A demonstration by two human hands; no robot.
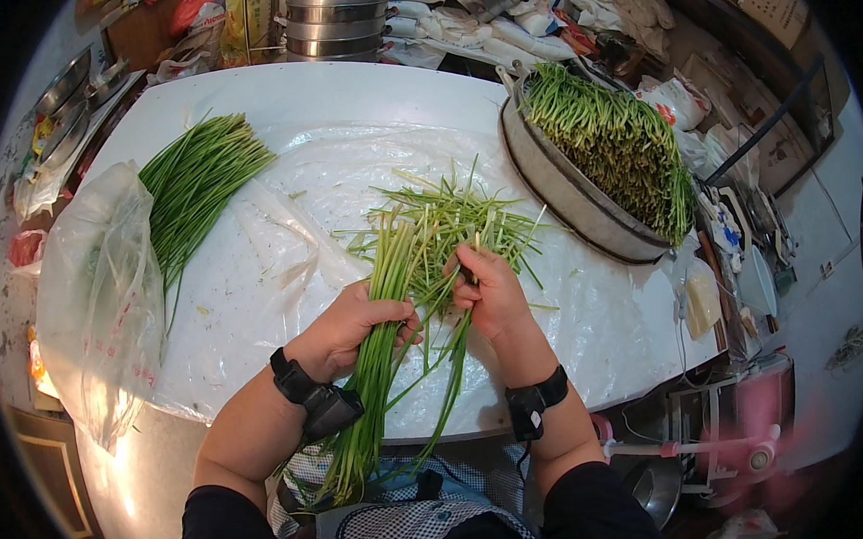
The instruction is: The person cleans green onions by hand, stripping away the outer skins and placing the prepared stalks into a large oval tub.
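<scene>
My left hand grips a bunch of long green garlic chives, their pale cut ends pointing away from me and their tips hanging past the table's near edge. To its right, my right hand pinches a few loose stalks between thumb and fingers. Beyond both hands lies a scattered heap of pale trimmings on a clear plastic sheet. At the left, a thick bundle of chives sticks partly out of a clear plastic bag.
A round metal pan packed with chives stands on the white table at the far right. Stacked metal steamers and white sacks sit behind the table. A pink fan is at the lower right.
</scene>
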